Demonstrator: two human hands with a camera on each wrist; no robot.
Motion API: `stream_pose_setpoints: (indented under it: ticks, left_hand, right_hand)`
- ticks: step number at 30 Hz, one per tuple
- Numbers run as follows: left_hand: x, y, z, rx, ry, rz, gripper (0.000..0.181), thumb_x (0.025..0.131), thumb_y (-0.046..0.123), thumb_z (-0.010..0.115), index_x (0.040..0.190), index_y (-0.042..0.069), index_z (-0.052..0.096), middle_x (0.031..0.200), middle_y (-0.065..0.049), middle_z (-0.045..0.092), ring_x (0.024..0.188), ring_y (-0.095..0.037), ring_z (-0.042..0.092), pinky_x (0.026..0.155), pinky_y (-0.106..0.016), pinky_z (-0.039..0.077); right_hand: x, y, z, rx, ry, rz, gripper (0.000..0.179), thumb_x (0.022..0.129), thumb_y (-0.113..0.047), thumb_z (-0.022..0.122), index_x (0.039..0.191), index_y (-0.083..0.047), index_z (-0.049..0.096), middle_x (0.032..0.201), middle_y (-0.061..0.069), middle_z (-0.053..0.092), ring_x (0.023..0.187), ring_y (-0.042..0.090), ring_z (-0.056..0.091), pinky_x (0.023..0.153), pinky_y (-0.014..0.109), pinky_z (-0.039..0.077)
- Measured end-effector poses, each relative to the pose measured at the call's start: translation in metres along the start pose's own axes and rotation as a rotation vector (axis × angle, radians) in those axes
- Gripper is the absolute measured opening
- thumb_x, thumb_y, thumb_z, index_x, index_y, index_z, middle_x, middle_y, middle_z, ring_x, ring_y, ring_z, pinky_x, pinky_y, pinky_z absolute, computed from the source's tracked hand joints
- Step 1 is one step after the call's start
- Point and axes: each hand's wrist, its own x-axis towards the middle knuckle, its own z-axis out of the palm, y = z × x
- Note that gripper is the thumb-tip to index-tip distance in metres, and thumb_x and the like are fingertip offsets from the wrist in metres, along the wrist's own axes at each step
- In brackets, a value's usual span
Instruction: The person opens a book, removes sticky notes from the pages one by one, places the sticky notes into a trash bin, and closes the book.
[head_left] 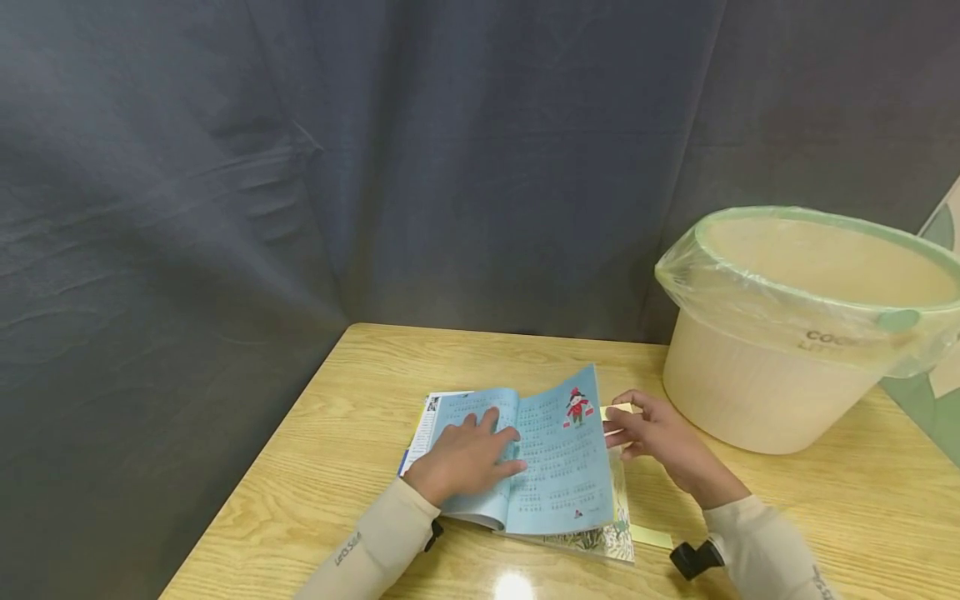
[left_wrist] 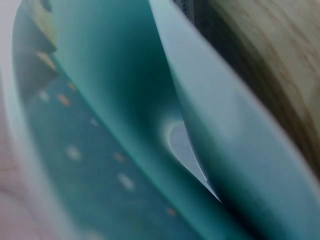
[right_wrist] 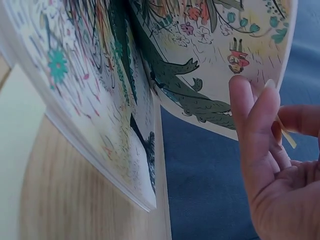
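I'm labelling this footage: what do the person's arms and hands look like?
The left sleeve and right sleeve are pale beige, each with small dark lettering. A small black device sits at each wrist. The left hand and right hand are ungloved.

The left hand (head_left: 474, 454) lies palm down, fingers (head_left: 489, 419) spread, its forearm (head_left: 378, 537) angling in from near left; the right hand (head_left: 663, 437), fingers bent, extends from near right.

Book (head_left: 555, 467) from above, wrist views nearer
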Motion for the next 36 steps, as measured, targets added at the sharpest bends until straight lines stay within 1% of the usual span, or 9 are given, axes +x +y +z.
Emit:
stream_pose_setpoints:
  ticks: [5, 8, 14, 18, 25, 27, 31, 34, 36]
  left_hand:
    - [-0.001, 0.001, -0.001, -0.011, 0.005, -0.001, 0.050, 0.099, 0.060, 0.046, 0.141, 0.034, 0.053, 0.156, -0.010, 0.039, 0.132, -0.038, 0.050, 0.084, -0.050, 0.053]
    - [-0.002, 0.001, -0.002, -0.025, 0.006, 0.001, 0.050, 0.099, 0.059, 0.046, 0.140, 0.033, 0.054, 0.155, -0.010, 0.039, 0.132, -0.038, 0.050, 0.084, -0.050, 0.053]
    - [-0.002, -0.001, -0.004, -0.063, -0.002, 0.017, 0.049, 0.099, 0.059, 0.046, 0.140, 0.033, 0.054, 0.154, -0.009, 0.041, 0.131, -0.036, 0.051, 0.088, -0.052, 0.052]
    - [-0.002, -0.002, -0.007, -0.154, -0.012, 0.020, 0.048, 0.102, 0.057, 0.041, 0.140, 0.031, 0.055, 0.154, -0.008, 0.042, 0.134, -0.034, 0.050, 0.096, -0.055, 0.049]
    - [-0.001, -0.008, -0.014, -0.289, 0.026, 0.005, 0.054, 0.105, 0.057, 0.029, 0.139, 0.025, 0.056, 0.148, -0.003, 0.051, 0.131, -0.024, 0.055, 0.104, -0.047, 0.047]
    - [0.000, -0.009, -0.017, -0.362, 0.042, -0.010, 0.060, 0.105, 0.058, 0.024, 0.143, 0.022, 0.054, 0.150, -0.002, 0.051, 0.137, -0.025, 0.050, 0.110, -0.047, 0.042]
    - [0.002, -0.011, -0.023, -0.569, 0.087, -0.075, 0.073, 0.102, 0.065, 0.014, 0.142, 0.021, 0.056, 0.150, 0.000, 0.052, 0.143, -0.026, 0.043, 0.116, -0.048, 0.035]
    - [0.000, -0.010, -0.029, -0.707, 0.137, -0.111, 0.076, 0.100, 0.070, 0.013, 0.136, 0.022, 0.060, 0.144, 0.000, 0.058, 0.140, -0.027, 0.048, 0.114, -0.052, 0.036]
    - [-0.001, -0.007, -0.031, -0.767, 0.158, -0.108, 0.073, 0.099, 0.071, 0.018, 0.137, 0.023, 0.059, 0.140, 0.000, 0.061, 0.136, -0.027, 0.051, 0.113, -0.052, 0.038]
  right_hand:
    - [0.000, 0.001, 0.004, -0.012, 0.024, 0.021, 0.034, 0.103, -0.020, 0.053, 0.123, 0.005, 0.043, 0.103, 0.010, 0.071, 0.081, 0.011, 0.070, 0.062, 0.029, 0.057]
    - [0.001, 0.002, 0.007, -0.002, 0.024, 0.037, 0.035, 0.102, -0.019, 0.054, 0.125, 0.006, 0.046, 0.104, 0.008, 0.073, 0.081, 0.013, 0.070, 0.061, 0.027, 0.056]
    - [0.003, 0.007, 0.012, 0.046, -0.066, 0.061, 0.039, 0.102, -0.026, 0.054, 0.127, 0.004, 0.055, 0.098, -0.003, 0.072, 0.088, 0.013, 0.068, 0.064, 0.026, 0.055]
    - [0.003, 0.009, 0.016, 0.086, -0.094, 0.068, 0.033, 0.103, -0.029, 0.053, 0.118, -0.001, 0.063, 0.095, -0.007, 0.071, 0.090, 0.010, 0.067, 0.067, 0.025, 0.055]
    - [0.007, -0.001, 0.028, 0.197, -0.093, 0.073, 0.032, 0.103, -0.030, 0.053, 0.118, -0.004, 0.064, 0.103, -0.007, 0.067, 0.100, 0.011, 0.064, 0.084, 0.029, 0.055]
    - [0.008, -0.007, 0.032, 0.207, -0.079, 0.075, 0.033, 0.102, -0.031, 0.055, 0.118, -0.003, 0.064, 0.105, -0.006, 0.066, 0.103, 0.013, 0.063, 0.089, 0.031, 0.054]
    - [0.010, -0.013, 0.038, 0.235, -0.057, 0.074, 0.027, 0.102, -0.030, 0.057, 0.113, -0.006, 0.064, 0.106, -0.005, 0.065, 0.103, 0.015, 0.062, 0.091, 0.031, 0.054]
    - [0.011, -0.016, 0.043, 0.265, -0.056, 0.065, 0.019, 0.102, -0.027, 0.056, 0.106, -0.011, 0.065, 0.103, -0.006, 0.064, 0.103, 0.015, 0.062, 0.091, 0.031, 0.053]
    - [0.012, -0.016, 0.045, 0.281, -0.058, 0.061, 0.015, 0.102, -0.025, 0.055, 0.102, -0.014, 0.064, 0.102, -0.007, 0.064, 0.102, 0.014, 0.062, 0.090, 0.031, 0.053]
